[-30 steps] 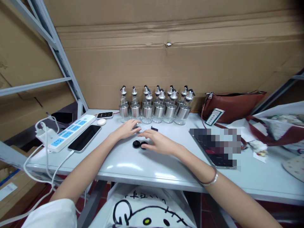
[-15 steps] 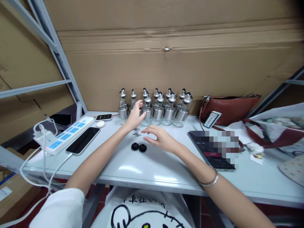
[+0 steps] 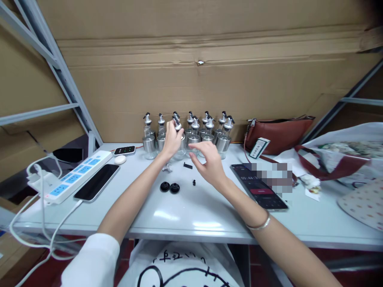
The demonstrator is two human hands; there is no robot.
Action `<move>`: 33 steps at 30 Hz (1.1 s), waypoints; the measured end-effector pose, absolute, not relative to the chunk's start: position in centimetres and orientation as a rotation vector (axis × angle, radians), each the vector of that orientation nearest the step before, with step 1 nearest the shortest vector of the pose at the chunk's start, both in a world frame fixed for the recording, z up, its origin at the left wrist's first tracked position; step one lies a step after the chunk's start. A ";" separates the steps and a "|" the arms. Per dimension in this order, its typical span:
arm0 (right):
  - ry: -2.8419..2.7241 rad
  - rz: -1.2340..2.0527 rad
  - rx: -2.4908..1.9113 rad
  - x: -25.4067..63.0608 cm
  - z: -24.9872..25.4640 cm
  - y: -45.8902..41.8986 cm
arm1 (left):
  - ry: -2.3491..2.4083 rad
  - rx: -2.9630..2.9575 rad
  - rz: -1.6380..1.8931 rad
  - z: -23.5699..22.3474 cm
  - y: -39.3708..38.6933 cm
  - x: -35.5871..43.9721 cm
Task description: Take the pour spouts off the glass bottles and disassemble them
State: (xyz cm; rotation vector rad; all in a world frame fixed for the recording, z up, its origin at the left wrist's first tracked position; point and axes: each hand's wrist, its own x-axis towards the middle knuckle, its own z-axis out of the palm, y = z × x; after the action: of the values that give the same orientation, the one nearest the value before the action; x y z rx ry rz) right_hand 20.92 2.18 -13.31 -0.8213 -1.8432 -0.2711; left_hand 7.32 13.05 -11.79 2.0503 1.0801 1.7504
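Glass oil bottles with steel bands and black-and-silver pour spouts stand in two rows, among them one at the right end [image 3: 223, 142]. My left hand [image 3: 172, 139] is closed around the neck of a front-row oil bottle [image 3: 180, 148], just below its spout. My right hand [image 3: 210, 162] is open in front of the bottles, thumb and fingers apart, holding nothing. On the table below lie a thin black lever [image 3: 188, 165], a small black plug [image 3: 194, 182] and a silvery piece [image 3: 167, 168]. Two round black caps [image 3: 170, 187] lie side by side nearer to me.
To the left are a white power strip [image 3: 79, 175], a charging phone [image 3: 97, 182] and a small black device [image 3: 125, 150]. A phone showing a timer [image 3: 259, 187] and a brown bag [image 3: 278, 135] lie to the right. Cardboard [image 3: 191, 87] stands behind the bottles.
My left hand has gone from open to closed on a bottle's neck. The right hand has moved up and right, uncovering the lever and small plug. The view has shifted slightly.
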 end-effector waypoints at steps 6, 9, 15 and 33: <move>-1.717 -0.364 -0.956 21.5 -13.4 2.9 | 0.701 1.712 2.125 -9.3 7.8 9.1; -1.734 -0.381 -1.017 21.7 -13.9 3.2 | 0.552 1.596 2.082 -7.8 5.4 10.2; -1.725 -0.208 -1.059 21.7 -14.3 3.2 | 0.422 1.621 1.744 -6.5 4.0 9.5; -1.852 1.581 -0.582 22.3 -12.9 2.3 | 0.419 1.891 0.958 -5.3 5.4 5.0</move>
State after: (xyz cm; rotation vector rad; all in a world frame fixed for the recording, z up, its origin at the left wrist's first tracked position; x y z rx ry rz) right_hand 22.29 2.33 -12.93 -0.5818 -1.8524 1.5812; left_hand 4.95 5.41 -5.35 1.8911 0.4189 0.9580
